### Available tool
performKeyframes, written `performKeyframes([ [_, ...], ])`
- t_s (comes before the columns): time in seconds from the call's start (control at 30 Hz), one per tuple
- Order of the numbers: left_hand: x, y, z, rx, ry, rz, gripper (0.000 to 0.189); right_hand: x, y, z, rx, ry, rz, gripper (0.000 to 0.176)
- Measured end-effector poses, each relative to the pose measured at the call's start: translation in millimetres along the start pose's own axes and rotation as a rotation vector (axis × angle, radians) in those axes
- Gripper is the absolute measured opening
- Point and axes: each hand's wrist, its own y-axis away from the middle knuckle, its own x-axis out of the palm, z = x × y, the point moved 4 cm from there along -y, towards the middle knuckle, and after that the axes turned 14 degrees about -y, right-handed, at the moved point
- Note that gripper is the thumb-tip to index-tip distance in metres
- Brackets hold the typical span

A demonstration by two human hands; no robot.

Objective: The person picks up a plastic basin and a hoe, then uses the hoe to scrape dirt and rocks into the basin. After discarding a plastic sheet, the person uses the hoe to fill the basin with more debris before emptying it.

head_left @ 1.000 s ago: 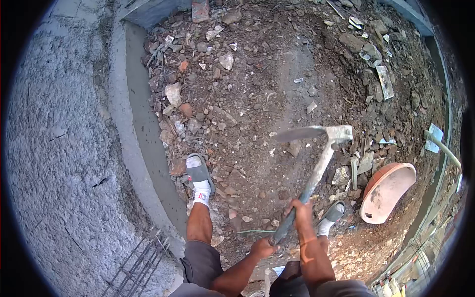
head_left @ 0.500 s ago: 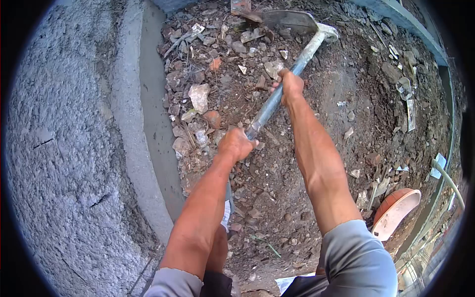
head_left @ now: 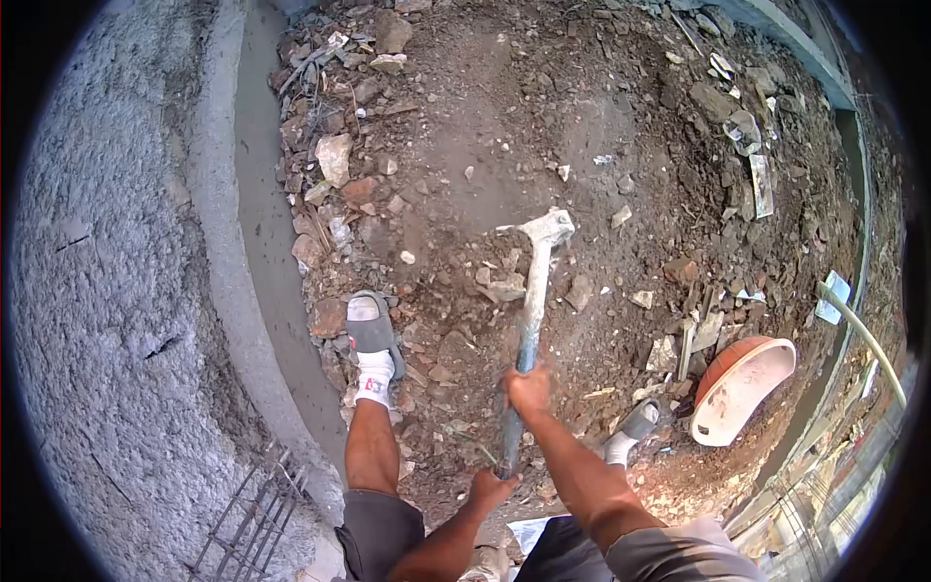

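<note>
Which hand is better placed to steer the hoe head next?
Probably the right hand: it grips the handle partway along, nearer the hoe head. The left hand holds near the handle's other end, farther from the head.

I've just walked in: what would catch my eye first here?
First, the hoe in the middle, its handle gripped by the right hand with the left hand nearer its end. Next, the orange basin on the ground at right. Then the rough grey surface filling the left side.
</note>
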Motion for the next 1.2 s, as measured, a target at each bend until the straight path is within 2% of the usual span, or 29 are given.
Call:
performKeyframes([
  [0.03,28,23,23,-0.184,0.038,0.145,0.039,-12,14,-40,0.034,-0.036,0.022,0.020],
  [0.07,53,74,50,-0.265,-0.106,0.130,0.035,-32,56,-86,0.029,0.000,-0.070,0.016],
  [0.1,70,107,72,-0.311,-0.178,0.178,0.036,-39,68,-147,0.147,-0.032,-0.059,0.016],
  [0.13,84,124,94,-0.328,-0.229,0.238,0.037,-48,78,-219,0.035,0.061,-0.101,0.014],
  [0.17,95,138,113,-0.348,-0.265,0.325,0.038,-58,112,-221,0.168,0.085,-0.006,0.012],
  [0.23,107,158,136,-0.377,-0.322,0.457,0.040,-72,161,-267,0.462,-0.036,-0.106,0.010],
  [0.33,114,155,146,-0.321,-0.379,0.503,0.044,-101,185,-282,0.541,-0.109,-0.097,0.010],
  [0.4,105,140,115,-0.263,-0.354,0.436,0.046,-107,171,-211,0.388,-0.401,-0.004,0.009],
  [0.43,97,123,93,-0.225,-0.328,0.380,0.048,-110,147,-195,0.394,-0.381,0.010,0.010],
  [0.47,83,100,62,-0.181,-0.301,0.312,0.049,-107,127,-131,0.379,-0.410,0.038,0.009],
  [0.5,60,70,23,-0.128,-0.281,0.220,0.051,-99,96,-79,0.260,-0.460,0.093,0.011],
  [0.57,-3,1,-64,-0.009,-0.247,-0.011,0.054,-75,22,33,-0.009,-0.601,0.250,0.017],
  [0.6,-47,-37,-109,0.094,-0.196,-0.170,0.047,-61,-18,90,-0.113,-0.609,0.282,0.017],
  [0.63,-104,-54,-167,0.190,-0.216,-0.335,0.044,-46,-44,159,-0.178,-0.663,0.334,0.017],
  [0.67,-154,-73,-210,0.246,-0.242,-0.410,0.042,-31,-72,218,-0.270,-0.673,0.332,0.014],
  [0.7,-196,-91,-243,0.381,-0.237,-0.569,0.044,-16,-99,268,-0.308,-0.738,0.364,0.010],
  [0.73,-234,-87,-278,0.377,-0.307,-0.619,0.040,-3,-130,305,-0.329,-0.755,0.377,0.012],
  [0.77,-256,-91,-297,0.401,-0.275,-0.578,0.039,6,-146,331,-0.337,-0.730,0.336,0.011],
  [0.8,-243,-98,-288,0.366,-0.212,-0.463,0.039,12,-157,340,-0.300,-0.612,0.260,0.011],
  [0.87,-222,-113,-284,0.319,-0.100,-0.256,0.038,8,-156,311,-0.258,-0.519,0.148,0.012],
  [0.9,-202,-114,-267,0.312,-0.120,-0.255,0.038,2,-151,283,-0.196,-0.524,0.161,0.012],
  [1.0,-111,-84,-181,0.228,-0.120,-0.150,0.038,-26,-117,164,-0.027,-0.473,0.102,0.012],
  [1.03,-86,-72,-153,0.167,-0.199,-0.069,0.049,-38,-95,129,0.025,-0.516,0.086,0.011],
  [1.07,-58,-62,-121,0.152,-0.223,-0.112,0.050,-51,-85,86,0.080,-0.517,0.061,0.010],
  [1.2,27,-1,-37,-0.002,-0.372,0.122,0.056,-104,-19,-46,0.267,-0.543,-0.082,0.011],
])
